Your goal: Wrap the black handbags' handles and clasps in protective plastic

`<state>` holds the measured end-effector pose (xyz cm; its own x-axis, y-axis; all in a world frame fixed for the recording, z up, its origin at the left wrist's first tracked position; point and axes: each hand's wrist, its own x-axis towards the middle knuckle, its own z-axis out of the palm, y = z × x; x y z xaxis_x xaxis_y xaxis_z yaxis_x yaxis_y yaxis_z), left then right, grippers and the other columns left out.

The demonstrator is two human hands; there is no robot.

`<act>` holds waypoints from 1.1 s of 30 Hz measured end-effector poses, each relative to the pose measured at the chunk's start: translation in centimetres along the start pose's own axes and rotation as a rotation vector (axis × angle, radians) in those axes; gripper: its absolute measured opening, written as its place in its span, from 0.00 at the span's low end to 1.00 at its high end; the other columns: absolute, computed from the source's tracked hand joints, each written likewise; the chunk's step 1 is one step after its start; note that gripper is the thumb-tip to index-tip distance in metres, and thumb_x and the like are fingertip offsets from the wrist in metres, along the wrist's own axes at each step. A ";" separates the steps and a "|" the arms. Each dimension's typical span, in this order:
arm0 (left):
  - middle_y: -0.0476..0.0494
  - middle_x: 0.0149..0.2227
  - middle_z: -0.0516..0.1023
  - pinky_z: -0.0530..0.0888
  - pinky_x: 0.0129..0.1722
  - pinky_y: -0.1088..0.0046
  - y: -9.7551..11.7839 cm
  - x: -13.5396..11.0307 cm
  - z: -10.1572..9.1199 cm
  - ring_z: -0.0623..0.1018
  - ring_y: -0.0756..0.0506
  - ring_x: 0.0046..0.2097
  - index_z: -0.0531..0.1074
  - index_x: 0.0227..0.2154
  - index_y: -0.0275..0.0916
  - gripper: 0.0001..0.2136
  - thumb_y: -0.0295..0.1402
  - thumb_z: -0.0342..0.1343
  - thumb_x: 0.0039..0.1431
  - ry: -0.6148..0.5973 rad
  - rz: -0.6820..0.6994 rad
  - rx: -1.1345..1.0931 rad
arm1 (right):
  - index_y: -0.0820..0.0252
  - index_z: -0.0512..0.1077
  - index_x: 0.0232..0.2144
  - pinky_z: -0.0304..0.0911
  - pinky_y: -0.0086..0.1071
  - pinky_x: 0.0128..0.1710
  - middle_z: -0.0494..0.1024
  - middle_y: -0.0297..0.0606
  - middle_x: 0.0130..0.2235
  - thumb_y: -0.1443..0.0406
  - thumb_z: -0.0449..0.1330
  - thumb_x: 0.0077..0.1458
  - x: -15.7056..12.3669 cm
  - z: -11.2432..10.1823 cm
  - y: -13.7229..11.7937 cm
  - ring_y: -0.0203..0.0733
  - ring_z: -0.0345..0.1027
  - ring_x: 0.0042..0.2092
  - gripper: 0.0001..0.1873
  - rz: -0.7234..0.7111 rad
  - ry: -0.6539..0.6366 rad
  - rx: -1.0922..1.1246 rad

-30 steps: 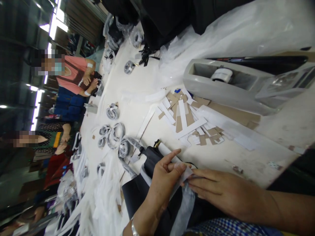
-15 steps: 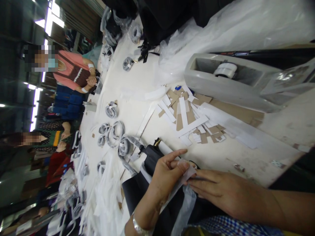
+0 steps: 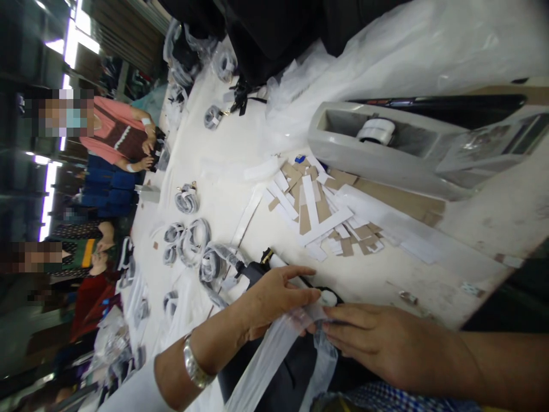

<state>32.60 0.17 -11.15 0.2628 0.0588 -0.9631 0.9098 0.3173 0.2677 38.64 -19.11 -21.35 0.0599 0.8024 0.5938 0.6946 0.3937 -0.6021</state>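
Observation:
My left hand (image 3: 277,297), with a silver bracelet on the wrist, has a translucent plastic strip (image 3: 268,363) between its thumb and fingers. One length of the strip runs down toward the bottom edge. My right hand (image 3: 381,337) presses its straight, close-set fingertips on the strip's end, touching the left fingers. Beneath both hands lies a black bag (image 3: 291,372), partly covered by them. A white round end (image 3: 329,297) shows just above the right fingertips. Near the left knuckles sits a gold metal clasp (image 3: 266,256).
Cardboard and white paper pieces (image 3: 319,214) lie beyond my hands. A grey tape dispenser (image 3: 377,151) stands at the right. Several plastic-wrapped coiled straps (image 3: 195,240) are spread to the left. Clear plastic sheeting (image 3: 394,63) lies at the back. Two people stand across the table (image 3: 240,137).
My left wrist has swung to the left and the hand has turned flatter, uncovering a long stretch of the strip. My right hand stays nearly in place. The whole view has shifted slightly.

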 end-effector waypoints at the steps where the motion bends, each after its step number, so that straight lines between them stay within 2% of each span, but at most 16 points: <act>1: 0.45 0.25 0.80 0.73 0.20 0.76 0.0 -0.1 0.0 0.77 0.48 0.22 0.66 0.57 0.33 0.31 0.37 0.67 0.52 0.015 0.001 0.010 | 0.64 0.79 0.40 0.66 0.32 0.55 0.82 0.38 0.44 0.70 0.48 0.67 0.0 0.1 0.0 0.42 0.71 0.51 0.19 -0.006 -0.008 -0.006; 5: 0.41 0.30 0.82 0.74 0.21 0.75 0.0 0.2 0.6 0.78 0.47 0.23 0.65 0.58 0.34 0.32 0.38 0.67 0.51 0.054 0.060 0.016 | 0.65 0.79 0.41 0.66 0.33 0.56 0.81 0.39 0.44 0.70 0.49 0.66 0.0 0.3 0.0 0.42 0.70 0.52 0.17 -0.005 -0.015 -0.005; 10: 0.41 0.29 0.82 0.72 0.20 0.76 -0.1 1.5 1.4 0.78 0.48 0.24 0.63 0.61 0.35 0.36 0.37 0.68 0.49 0.153 0.165 -0.011 | 0.65 0.80 0.37 0.66 0.32 0.55 0.81 0.39 0.42 0.71 0.46 0.66 0.0 0.3 0.1 0.42 0.70 0.50 0.20 0.006 0.012 0.024; 16: 0.43 0.31 0.83 0.68 0.17 0.82 -2.4 2.3 1.4 0.78 0.50 0.24 0.62 0.62 0.38 0.36 0.39 0.67 0.53 0.187 0.323 -0.091 | 0.64 0.80 0.36 0.66 0.33 0.56 0.81 0.38 0.41 0.70 0.46 0.67 0.2 0.3 0.1 0.43 0.70 0.50 0.22 0.010 0.035 0.011; 21: 0.44 0.31 0.83 0.67 0.16 0.84 -4.3 2.4 1.6 0.79 0.49 0.26 0.64 0.61 0.37 0.33 0.39 0.67 0.53 0.275 0.432 -0.256 | 0.65 0.80 0.36 0.65 0.32 0.56 0.81 0.38 0.41 0.70 0.43 0.67 0.3 0.1 0.0 0.44 0.70 0.52 0.23 0.007 0.019 0.016; 29: 0.45 0.30 0.82 0.63 0.16 0.88 -4.7 2.2 0.9 0.77 0.54 0.25 0.69 0.57 0.38 0.30 0.36 0.69 0.51 0.353 0.494 -0.427 | 0.67 0.78 0.43 0.66 0.35 0.56 0.81 0.41 0.45 0.71 0.47 0.66 0.1 0.8 -0.2 0.42 0.69 0.54 0.18 0.030 -0.015 0.039; 33: 0.45 0.30 0.82 0.62 0.15 0.87 -4.9 2.3 0.6 0.76 0.53 0.24 0.68 0.58 0.38 0.31 0.36 0.69 0.51 0.294 0.504 -0.409 | 0.64 0.77 0.42 0.68 0.34 0.54 0.82 0.39 0.44 0.70 0.48 0.67 0.7 -0.1 0.3 0.38 0.72 0.49 0.16 0.011 -0.003 0.138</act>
<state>28.91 -1.78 -14.71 0.4697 0.5261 -0.7089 0.4918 0.5109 0.7051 38.98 -18.44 -21.09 0.0646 0.8086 0.5849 0.5884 0.4425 -0.6767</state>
